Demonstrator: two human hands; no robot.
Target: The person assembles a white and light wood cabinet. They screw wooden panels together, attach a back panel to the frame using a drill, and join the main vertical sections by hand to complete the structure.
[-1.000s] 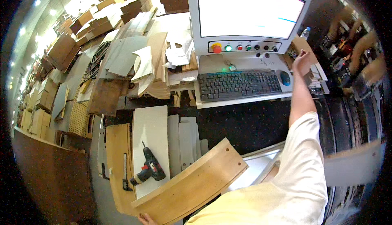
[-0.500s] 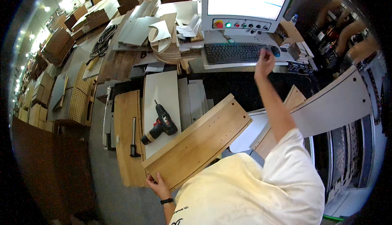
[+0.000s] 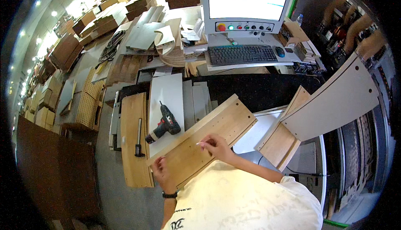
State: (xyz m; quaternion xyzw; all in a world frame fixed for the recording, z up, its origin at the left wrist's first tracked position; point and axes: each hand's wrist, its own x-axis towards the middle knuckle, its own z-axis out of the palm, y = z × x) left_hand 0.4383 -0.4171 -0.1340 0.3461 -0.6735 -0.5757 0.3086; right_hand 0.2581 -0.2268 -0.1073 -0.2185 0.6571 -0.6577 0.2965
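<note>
A long wood-coloured panel (image 3: 184,157) with small drilled holes lies slanted in front of me. Over its middle, my right hand (image 3: 217,146) pinches a small pale piece between thumb and fingertips; its kind is too small to make out. At the panel's left end is my left hand (image 3: 163,175), a dark band on its wrist. Its fingers are bent and blurred, so their grip does not show. Beyond the panel, a cordless drill (image 3: 168,123) rests on a white board (image 3: 161,92). Left of it, a caliper (image 3: 138,140) lies on another wooden board (image 3: 128,163).
A monitor (image 3: 246,0) with a row of buttons stands behind a keyboard (image 3: 242,55) and mouse (image 3: 280,52). At the right, a pale curved panel (image 3: 334,100) leans beside machinery. Stacked boards (image 3: 142,36) and a coiled black cable (image 3: 112,46) occupy the far left.
My right hand has come back from beside the mouse to above the wooden panel. My left hand has shifted slightly up along the panel's left end.
</note>
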